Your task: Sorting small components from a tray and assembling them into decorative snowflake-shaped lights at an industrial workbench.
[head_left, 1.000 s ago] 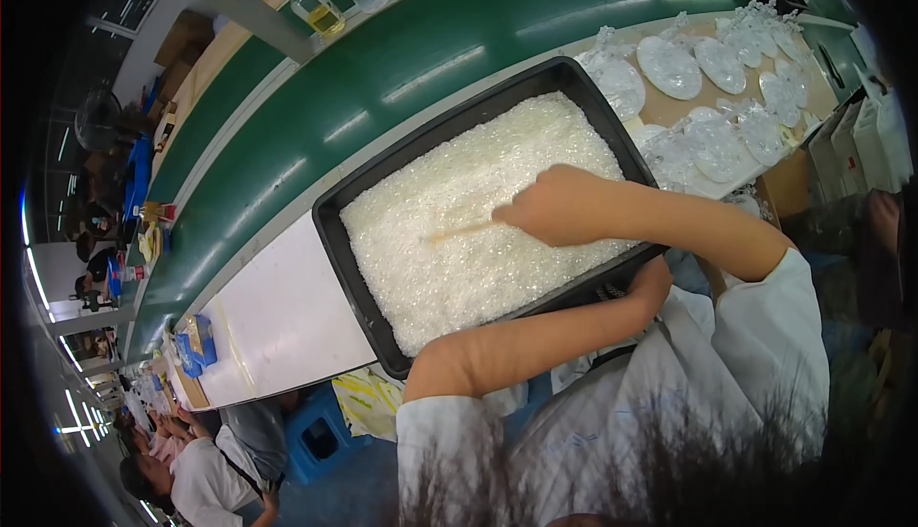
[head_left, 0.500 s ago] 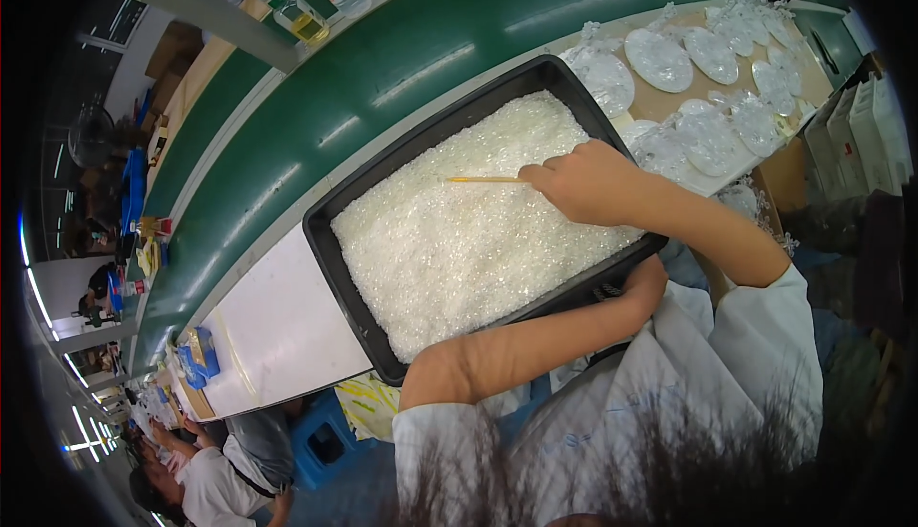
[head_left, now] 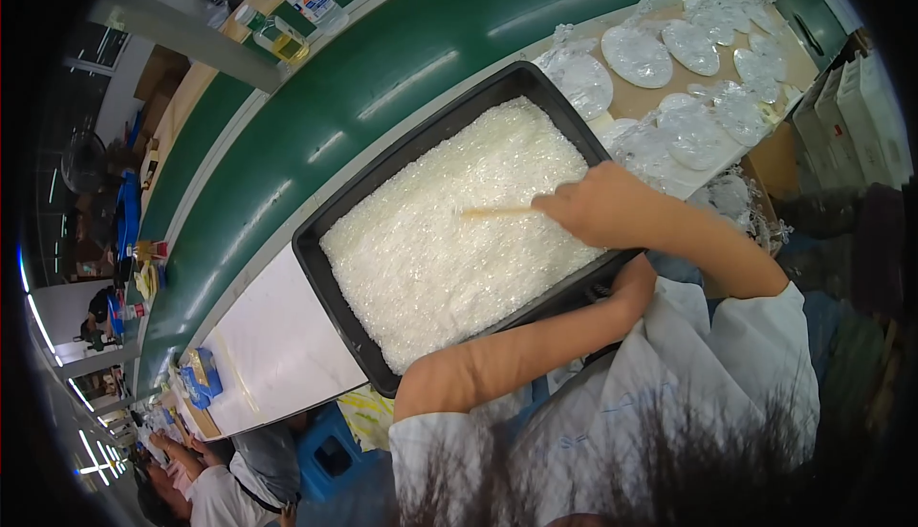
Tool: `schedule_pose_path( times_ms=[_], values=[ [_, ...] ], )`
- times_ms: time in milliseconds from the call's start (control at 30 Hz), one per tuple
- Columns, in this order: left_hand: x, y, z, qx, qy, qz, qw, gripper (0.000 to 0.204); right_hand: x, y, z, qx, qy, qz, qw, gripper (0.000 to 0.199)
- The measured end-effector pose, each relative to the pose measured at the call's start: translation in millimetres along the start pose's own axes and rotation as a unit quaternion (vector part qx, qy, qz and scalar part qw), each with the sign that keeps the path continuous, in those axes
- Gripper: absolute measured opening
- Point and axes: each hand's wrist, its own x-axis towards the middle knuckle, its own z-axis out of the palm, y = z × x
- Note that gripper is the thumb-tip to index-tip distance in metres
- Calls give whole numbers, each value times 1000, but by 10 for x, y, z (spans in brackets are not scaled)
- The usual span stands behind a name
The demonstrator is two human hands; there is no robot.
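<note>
A black rectangular tray (head_left: 416, 157) lies tilted across my view, filled with small clear, glittering beads or granules (head_left: 440, 250). Over the right part of the beads is my right hand (head_left: 602, 207), closed on the end of a thin, light wooden stick (head_left: 497, 210). The stick points left, low over the bead surface and slightly blurred; I cannot tell whether its tip touches. My left forearm runs along the tray's near side. My left hand (head_left: 636, 284) is at the tray's near right edge, below my right wrist, its fingers hidden.
Several clear plastic-looking pieces (head_left: 636, 56) cover a board at the far right. White bins (head_left: 865, 111) stand beyond them. Two bottles (head_left: 316, 3) stand on the ledge at upper left. A blue package (head_left: 201, 379), a blue stool (head_left: 328, 450) and a seated co-worker (head_left: 225, 494) are at lower left.
My right hand has moved the stick toward the tray's near right side. The whole view has shifted a little. My left hand stays at the tray's edge.
</note>
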Motion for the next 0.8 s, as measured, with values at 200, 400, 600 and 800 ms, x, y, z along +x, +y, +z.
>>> schedule_pose_path(
  times_ms=[200, 400, 600, 800],
  values=[
    [-199, -181, -327, -39, -13, -23, 999, 27, -197, 26, -76, -5, 16, 8, 1000, 29],
    [-168, -57, -191, -9, 98, -94, 991, 26, -450, -15, -202, 9, -8, 6, 1000, 31],
    [-176, -213, -331, -33, -15, 4, 999, 26, -586, 36, -214, -16, 99, 76, 992, 21],
    [-222, -310, -462, 4, -40, 35, 999, 27, -839, 155, -73, -3, 224, 86, 971, 28]
  ],
)
